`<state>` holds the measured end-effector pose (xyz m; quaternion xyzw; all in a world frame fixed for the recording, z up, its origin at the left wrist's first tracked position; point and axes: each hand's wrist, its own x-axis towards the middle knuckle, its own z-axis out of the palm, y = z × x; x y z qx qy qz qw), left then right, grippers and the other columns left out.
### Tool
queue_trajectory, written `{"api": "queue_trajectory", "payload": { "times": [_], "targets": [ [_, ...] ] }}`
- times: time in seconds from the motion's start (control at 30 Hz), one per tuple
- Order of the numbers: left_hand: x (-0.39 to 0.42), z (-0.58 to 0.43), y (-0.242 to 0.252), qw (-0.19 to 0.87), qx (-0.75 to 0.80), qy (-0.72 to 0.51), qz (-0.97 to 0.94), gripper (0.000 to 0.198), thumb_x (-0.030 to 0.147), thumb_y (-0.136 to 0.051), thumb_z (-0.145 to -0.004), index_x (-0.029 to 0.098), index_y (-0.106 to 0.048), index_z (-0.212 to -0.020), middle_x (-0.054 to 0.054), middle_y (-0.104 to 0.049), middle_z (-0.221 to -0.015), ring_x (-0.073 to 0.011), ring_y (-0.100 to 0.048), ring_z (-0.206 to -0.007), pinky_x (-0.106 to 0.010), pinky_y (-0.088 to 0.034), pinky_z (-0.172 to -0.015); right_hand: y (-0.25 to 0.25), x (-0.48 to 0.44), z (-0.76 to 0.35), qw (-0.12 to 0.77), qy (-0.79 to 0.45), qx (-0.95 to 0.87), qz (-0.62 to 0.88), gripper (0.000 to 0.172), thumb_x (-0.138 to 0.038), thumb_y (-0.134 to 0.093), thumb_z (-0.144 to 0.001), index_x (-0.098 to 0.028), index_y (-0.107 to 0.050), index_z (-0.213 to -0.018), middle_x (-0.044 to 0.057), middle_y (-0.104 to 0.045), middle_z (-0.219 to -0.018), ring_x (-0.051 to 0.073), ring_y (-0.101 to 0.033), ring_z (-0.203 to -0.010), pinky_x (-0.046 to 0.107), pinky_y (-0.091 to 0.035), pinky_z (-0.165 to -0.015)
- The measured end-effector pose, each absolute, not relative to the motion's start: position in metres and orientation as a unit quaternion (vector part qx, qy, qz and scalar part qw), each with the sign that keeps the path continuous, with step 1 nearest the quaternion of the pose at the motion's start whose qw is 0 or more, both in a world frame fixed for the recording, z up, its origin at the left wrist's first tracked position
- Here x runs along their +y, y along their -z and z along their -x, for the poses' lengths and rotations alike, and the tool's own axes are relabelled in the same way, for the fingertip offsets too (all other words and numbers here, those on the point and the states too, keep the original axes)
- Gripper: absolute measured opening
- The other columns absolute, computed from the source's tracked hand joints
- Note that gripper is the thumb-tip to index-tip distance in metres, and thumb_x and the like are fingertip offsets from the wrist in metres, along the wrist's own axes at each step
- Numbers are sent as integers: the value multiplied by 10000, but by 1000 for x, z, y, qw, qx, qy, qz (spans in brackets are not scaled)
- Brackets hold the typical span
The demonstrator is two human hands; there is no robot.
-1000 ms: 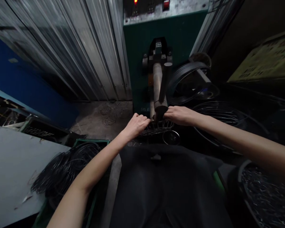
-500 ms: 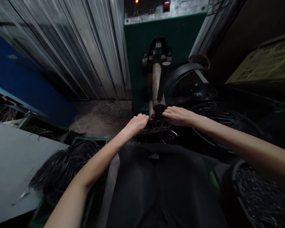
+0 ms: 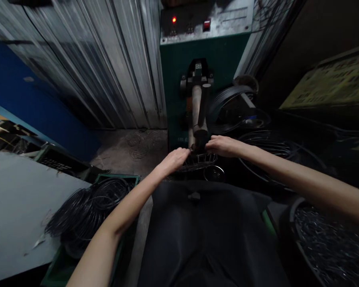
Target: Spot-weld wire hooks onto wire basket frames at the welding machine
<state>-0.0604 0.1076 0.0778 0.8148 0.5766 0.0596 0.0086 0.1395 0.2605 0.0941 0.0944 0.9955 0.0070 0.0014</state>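
Note:
A dark wire basket (image 3: 201,160) hangs under the electrode arms of a green spot-welding machine (image 3: 221,59). My left hand (image 3: 176,158) is closed at the basket's left side, its fingertips near the lower electrode. On the other side my right hand (image 3: 223,146) is closed too, fingers pinched at the basket's upper right edge. The upper electrode arm (image 3: 200,129) comes down between the two hands. Shadow hides exactly what the fingertips grip. Just below the basket is a round metal ring (image 3: 214,173).
Bundled wire rings (image 3: 89,207) fill a green crate at left, beside a pale board (image 3: 20,215). Wire coils (image 3: 227,103) lie right of the machine. A black bucket (image 3: 293,223) of small metal pieces stands at lower right. Flat wire pieces (image 3: 139,151) lie on the floor.
The view has tilted up a little, so more of the machine's control panel shows. Both hands keep nearly the same place at the basket beneath the electrodes.

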Motion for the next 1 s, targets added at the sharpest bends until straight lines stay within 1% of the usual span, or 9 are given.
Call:
{"api": "queue_trajectory", "payload": {
  "times": [0.1, 0.2, 0.3, 0.4, 0.5, 0.67, 0.77, 0.9, 1.0],
  "targets": [
    [80, 52, -56, 62, 555, -114, -822, 158, 160, -379, -897, 154, -501, -997, -64, -596, -911, -170, -550, -852, -273, -453, -750, -106, 240, -165, -50, 21, 990, -131, 176, -264, -497, -846, -209, -657, -895, 54, -662, -827, 188, -547, -796, 293, -444, -700],
    [47, 42, -37, 126, 574, -187, -788, 174, 198, -352, -921, 153, -507, -988, -68, -602, -901, -160, -565, -835, -276, -459, -768, -111, 198, -209, -199, 80, 941, -261, 316, -371, -512, -852, -209, -606, -1106, 81, -654, -1002, 224, -577, -910, 359, -470, -795],
    [29, 33, -36, 171, 595, -234, -750, 156, 212, -377, -913, 167, -522, -951, -66, -604, -896, -159, -576, -829, -276, -454, -777, -87, 138, -251, -288, 188, 836, -427, 294, -422, -509, -856, -264, -591, -1090, 47, -661, -993, 223, -619, -883, 383, -493, -805],
    [29, 27, -51, 201, 608, -273, -718, 134, 232, -409, -899, 186, -530, -935, -40, -615, -850, -146, -580, -768, -261, -446, -733, -39, 76, -271, -258, 308, 760, -510, 249, -443, -510, -848, -267, -598, -1000, 41, -668, -970, 242, -630, -890, 402, -505, -801],
    [34, 20, -67, 246, 629, -326, -661, 123, 281, -448, -883, 198, -534, -915, 5, -603, -734, -118, -555, -654, -239, -435, -646, -3, 37, -264, -263, 369, 713, -535, 253, -445, -497, -851, -246, -609, -960, 45, -676, -954, 242, -637, -890, 380, -517, -769],
    [22, 10, -68, 358, 630, -459, -513, 157, 333, -515, -836, 179, -524, -860, 19, -580, -700, -93, -560, -624, -208, -461, -591, -1, 27, -251, -267, 390, 711, -521, 273, -437, -477, -863, -230, -638, -940, 38, -688, -925, 215, -641, -862, 320, -510, -715],
    [7, 2, -68, 428, 614, -518, -414, 195, 345, -571, -798, 164, -503, -819, 35, -570, -640, -74, -554, -553, -195, -470, -551, 0, 26, -258, -278, 380, 723, -506, 286, -439, -499, -854, -217, -655, -945, 36, -687, -940, 199, -638, -850, 308, -494, -751],
    [-1, 1, -74, 487, 588, -562, -318, 174, 264, -612, -762, 152, -482, -792, 45, -565, -567, -72, -539, -483, -218, -499, -519, 16, 19, -259, -268, 386, 753, -460, 284, -421, -499, -865, -227, -665, -989, 39, -673, -1008, 193, -623, -928, 313, -469, -834],
    [-3, 13, -76, 500, 585, -573, -281, 121, 200, -588, -769, 150, -480, -792, 43, -578, -558, -77, -556, -480, -226, -514, -520, 26, 12, -247, -254, 394, 775, -425, 270, -395, -489, -876, -233, -664, -1003, 37, -671, -1000, 187, -619, -919, 318, -471, -825]
  ]
}}
